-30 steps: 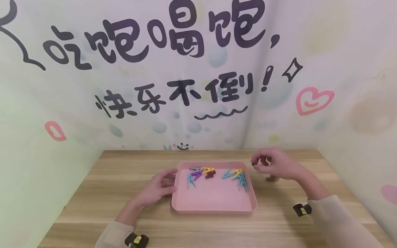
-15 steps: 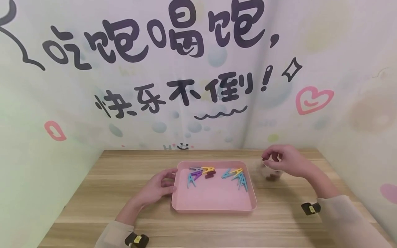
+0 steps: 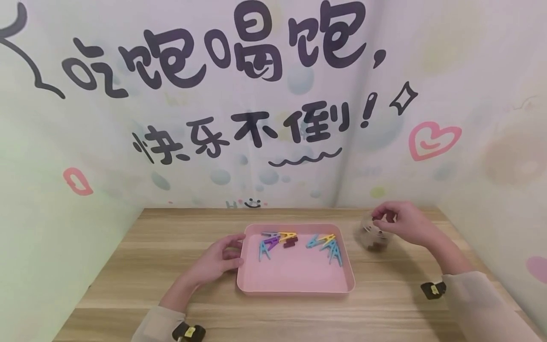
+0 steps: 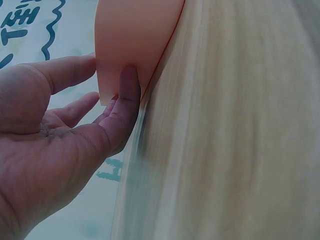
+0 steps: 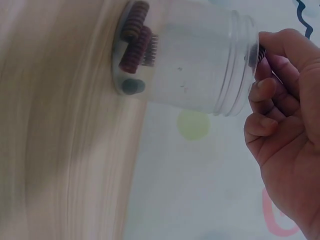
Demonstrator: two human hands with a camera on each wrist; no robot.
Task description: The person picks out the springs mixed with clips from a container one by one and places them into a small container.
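Smooth, matt plastic tray; clear plastic jar; wood-grained tabletop.

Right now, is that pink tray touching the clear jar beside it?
Apart. The head view shows it: a strip of wooden tabletop lies between the pink tray's right side and the clear jar.

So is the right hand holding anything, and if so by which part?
The right hand pinches a small dark ridged piece, apparently by its upper end; the rest shows at the mouth of the clear jar.
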